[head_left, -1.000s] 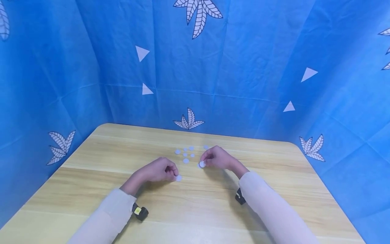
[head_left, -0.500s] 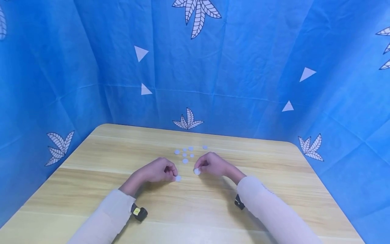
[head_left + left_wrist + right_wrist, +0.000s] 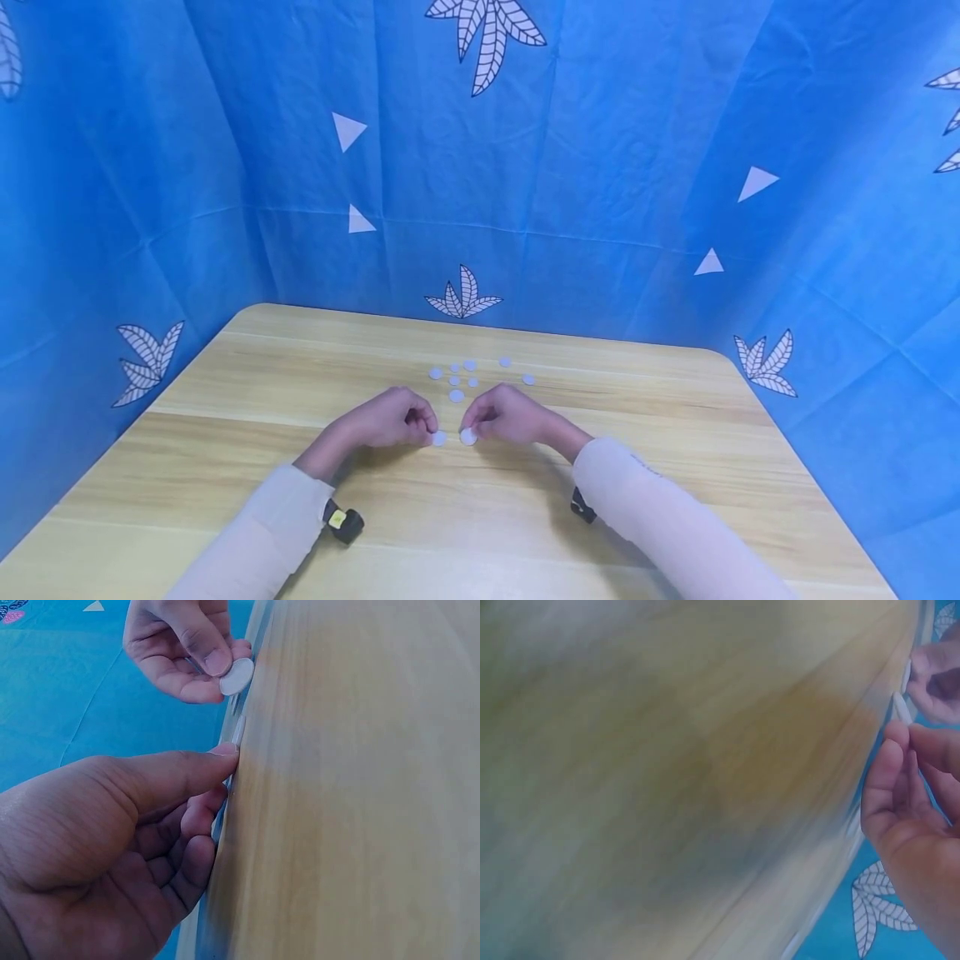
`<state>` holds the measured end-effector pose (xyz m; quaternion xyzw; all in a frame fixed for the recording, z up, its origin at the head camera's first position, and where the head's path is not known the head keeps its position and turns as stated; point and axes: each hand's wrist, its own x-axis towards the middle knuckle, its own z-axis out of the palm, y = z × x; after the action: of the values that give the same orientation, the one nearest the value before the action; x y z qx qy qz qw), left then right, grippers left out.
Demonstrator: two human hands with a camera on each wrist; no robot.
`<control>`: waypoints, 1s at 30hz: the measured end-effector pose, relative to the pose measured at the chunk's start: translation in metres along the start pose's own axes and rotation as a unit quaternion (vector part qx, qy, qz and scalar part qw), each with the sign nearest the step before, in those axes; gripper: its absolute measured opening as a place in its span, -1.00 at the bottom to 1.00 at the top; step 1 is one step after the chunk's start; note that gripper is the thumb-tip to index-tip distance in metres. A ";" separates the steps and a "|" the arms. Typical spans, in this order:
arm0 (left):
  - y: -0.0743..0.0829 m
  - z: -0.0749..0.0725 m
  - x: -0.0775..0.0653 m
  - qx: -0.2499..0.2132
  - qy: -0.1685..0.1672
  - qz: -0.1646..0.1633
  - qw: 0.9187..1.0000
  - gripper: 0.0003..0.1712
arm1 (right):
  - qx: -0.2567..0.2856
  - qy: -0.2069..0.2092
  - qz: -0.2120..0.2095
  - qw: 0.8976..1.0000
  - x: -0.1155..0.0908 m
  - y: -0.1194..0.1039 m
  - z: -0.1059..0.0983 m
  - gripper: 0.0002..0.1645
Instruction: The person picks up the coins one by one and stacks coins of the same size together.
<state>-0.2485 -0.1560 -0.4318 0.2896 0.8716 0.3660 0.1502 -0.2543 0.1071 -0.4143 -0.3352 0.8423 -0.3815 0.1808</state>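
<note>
My left hand [image 3: 393,418] is low over the middle of the table, pinching a round white disc [image 3: 440,437] between thumb and fingers. In the left wrist view that disc [image 3: 241,731] is seen nearly edge-on at the thumb tip. Just to its right, my right hand [image 3: 510,415] pinches another white disc [image 3: 468,436], tilted so its flat face shows in the left wrist view. A small gap separates the two discs. The right wrist view shows the right hand's disc [image 3: 901,707] edge-on, close to the left hand [image 3: 939,679].
Several flat white discs of differing sizes lie beyond the hands, among them a larger one [image 3: 456,396]. Two sit farther right, one disc [image 3: 506,362] behind the other [image 3: 528,379]. Blue patterned cloth [image 3: 600,167] hangs round the wooden table [image 3: 480,533].
My right hand has moved left and nearer to me with its disc, closing in on the left hand. A disc it hid on the right now shows. The left hand has stayed put.
</note>
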 end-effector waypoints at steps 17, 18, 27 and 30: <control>0.000 0.000 -0.001 0.002 -0.004 0.007 1.000 -0.89 | 0.138 0.058 0.101 0.984 0.011 -0.016 0.022 -0.85; 0.000 0.000 -0.001 0.003 -0.004 0.007 1.000 -0.89 | 0.144 0.063 0.110 0.981 0.012 -0.017 0.024 -0.86; -0.001 -0.001 0.000 0.009 -0.004 0.002 1.000 -0.89 | 0.178 0.090 0.160 0.967 0.019 -0.027 0.034 -0.86; 0.000 -0.001 0.001 0.012 -0.003 0.000 1.000 -0.89 | 0.171 0.096 0.165 0.967 0.021 -0.028 0.035 -0.88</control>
<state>-0.2496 -0.1562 -0.4315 0.2923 0.8753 0.3551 0.1492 -0.2377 0.0602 -0.4160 -0.1177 0.8218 -0.5149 0.2138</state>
